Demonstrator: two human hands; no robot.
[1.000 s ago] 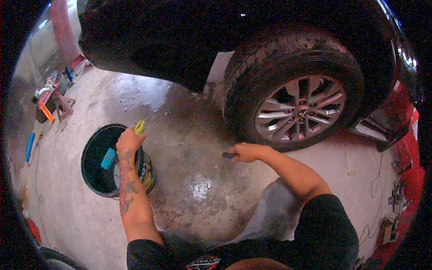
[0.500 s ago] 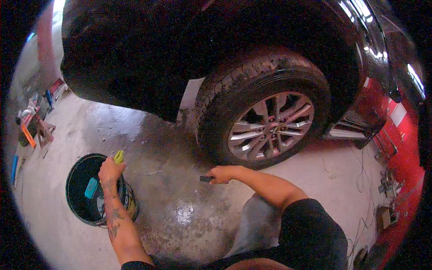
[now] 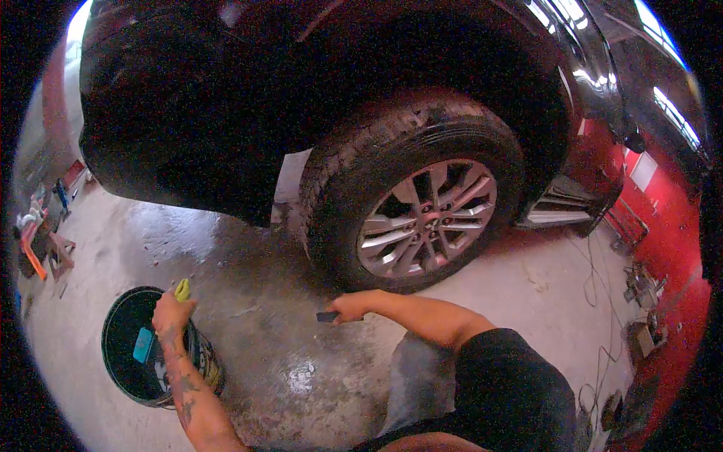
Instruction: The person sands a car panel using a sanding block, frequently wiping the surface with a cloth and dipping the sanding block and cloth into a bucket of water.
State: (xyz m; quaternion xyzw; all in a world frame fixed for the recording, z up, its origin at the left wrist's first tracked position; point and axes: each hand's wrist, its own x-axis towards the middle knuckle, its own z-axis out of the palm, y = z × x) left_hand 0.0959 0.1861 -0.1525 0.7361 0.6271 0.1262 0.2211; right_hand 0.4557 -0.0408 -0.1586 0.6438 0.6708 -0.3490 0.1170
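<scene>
My left hand (image 3: 172, 310) is closed on a yellow-green cloth (image 3: 182, 289) at the right rim of a dark bucket (image 3: 120, 354). Inside the bucket a teal object (image 3: 143, 344) shows, partly beside my forearm. My right hand (image 3: 348, 307) grips a small black object (image 3: 327, 316), whose kind is unclear, in front of the lower edge of the tire (image 3: 331, 203). The silver spoked wheel (image 3: 431, 220) stands above and to the right of that hand, apart from it.
The dark vehicle body (image 3: 173, 128) spans the top. A red stand (image 3: 59, 252) with an orange piece is at the far left. On the right are cables (image 3: 595, 346), a cardboard box (image 3: 642, 339) and a red wall (image 3: 670, 233). The concrete floor (image 3: 263, 339) looks wet.
The view has turned, so the vehicle, wheel and bucket sit further left and lower in it. Both hands keep their holds and stay in much the same place relative to the bucket and wheel.
</scene>
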